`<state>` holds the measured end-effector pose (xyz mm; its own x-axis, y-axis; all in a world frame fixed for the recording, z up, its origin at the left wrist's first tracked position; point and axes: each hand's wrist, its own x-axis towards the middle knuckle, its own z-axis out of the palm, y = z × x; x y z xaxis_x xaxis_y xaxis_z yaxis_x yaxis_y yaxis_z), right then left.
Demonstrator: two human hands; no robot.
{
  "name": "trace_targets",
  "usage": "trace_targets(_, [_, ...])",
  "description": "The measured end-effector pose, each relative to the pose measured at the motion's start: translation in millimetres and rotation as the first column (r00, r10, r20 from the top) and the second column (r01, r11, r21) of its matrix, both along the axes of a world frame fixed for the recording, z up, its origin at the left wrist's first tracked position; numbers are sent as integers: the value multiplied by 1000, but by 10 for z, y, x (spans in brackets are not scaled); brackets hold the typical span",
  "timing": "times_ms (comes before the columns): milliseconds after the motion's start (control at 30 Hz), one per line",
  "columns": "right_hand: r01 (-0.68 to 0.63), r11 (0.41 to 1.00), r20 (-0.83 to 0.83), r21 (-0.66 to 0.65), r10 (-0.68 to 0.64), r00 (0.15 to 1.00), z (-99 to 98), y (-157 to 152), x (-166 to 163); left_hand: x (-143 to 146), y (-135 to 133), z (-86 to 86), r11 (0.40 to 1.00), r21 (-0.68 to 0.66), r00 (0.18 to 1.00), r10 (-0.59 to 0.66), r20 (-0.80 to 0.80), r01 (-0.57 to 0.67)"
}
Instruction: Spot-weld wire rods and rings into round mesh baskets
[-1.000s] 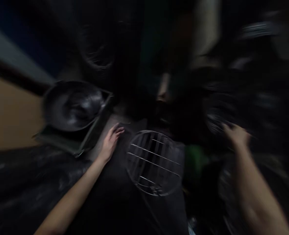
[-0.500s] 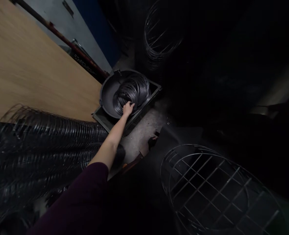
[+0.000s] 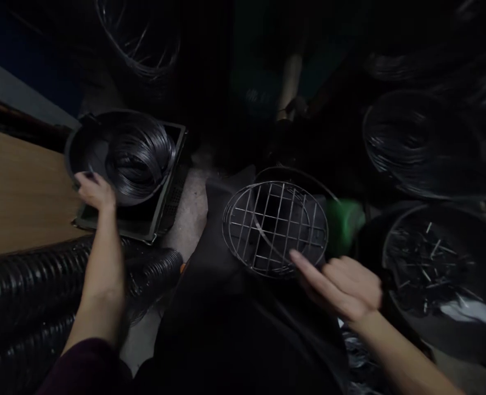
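Observation:
My left hand (image 3: pixel 96 192) is over the left rim of a round dark basin (image 3: pixel 96 151). Its fingers are bent together around something small and dark that I cannot make out. A coil of thin dark wire (image 3: pixel 142 159) lies in the basin, to the right of that hand. Over my lap sits a round wire grate (image 3: pixel 282 219), a grid of crossed wires inside ring rims, with another wire loop crossing it. At its near right rim is my right hand (image 3: pixel 339 288), blurred, one digit stretched onto the rim and the other fingers curled in.
The basin stands on a dark crate (image 3: pixel 156 222). Stacked wire rings (image 3: pixel 33 280) lie at the lower left beside a wooden board (image 3: pixel 16 186). On the right are a tub of small metal pieces (image 3: pixel 432 252), another round container with wire (image 3: pixel 411 140) and a green object (image 3: pixel 345 219).
The view has turned right. My left hand has moved from the wire coil to the basin's left rim. My right hand has come into view at the grate, which now looks flatter.

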<state>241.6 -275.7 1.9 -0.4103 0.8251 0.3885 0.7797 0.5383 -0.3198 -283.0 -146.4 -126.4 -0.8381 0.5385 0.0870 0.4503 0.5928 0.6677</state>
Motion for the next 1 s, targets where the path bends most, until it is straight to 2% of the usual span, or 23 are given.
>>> trace_targets(100, [-195,950,96,243,177,980,-62,-138,-215,-73,-279,411,984,156,978,-53,-204,86])
trace_targets(167, [-192,945,104,263,170,980,-139,-210,-344,-39,-402,630,930,322,952,-79,-295,177])
trace_targets(233, [-166,956,92,243,147,985,-206,-295,-419,127,-436,771,839,482,959,-153,-239,254])
trace_targets(300, [-136,960,85,243,118,989,-237,-396,-430,461,-390,818,760,572,941,-331,-68,309])
trace_targets(333, [-120,961,72,249,105,992,-234,-449,-412,686,-345,806,735,588,900,-435,25,338])
trace_targets(400, [-67,971,22,231,63,998,-201,-543,-337,1208,-226,721,701,585,753,-620,219,407])
trace_targets(467, [64,984,-74,168,-52,996,-155,-593,-221,1745,-85,589,638,567,540,-761,360,522])
trace_targets(500, [177,977,-141,115,-161,977,-140,-592,-154,1989,-13,521,589,556,431,-808,402,587])
trace_targets(533, [309,950,-210,38,-294,932,-135,-575,-86,2206,54,459,532,539,330,-841,430,653])
trace_targets(567, [436,898,-273,-62,-435,858,-145,-542,-20,2390,115,407,470,519,245,-862,444,713])
trace_targets(633, [589,755,-346,-288,-656,671,-210,-452,99,2645,202,342,348,476,125,-890,438,808])
trace_targets(700, [593,652,-345,-472,-756,557,-323,-372,187,2755,241,315,245,433,51,-910,412,868])
trace_targets(767, [534,599,-315,-597,-787,531,-447,-336,231,2751,244,308,165,392,-12,-911,412,905])
trace_targets(900, [414,558,-303,-719,-788,536,-610,-365,218,2621,229,303,87,360,-126,-841,527,929])
trace_targets(1000, [351,544,-339,-762,-797,499,-663,-368,203,2592,256,310,56,341,-146,-831,537,938])
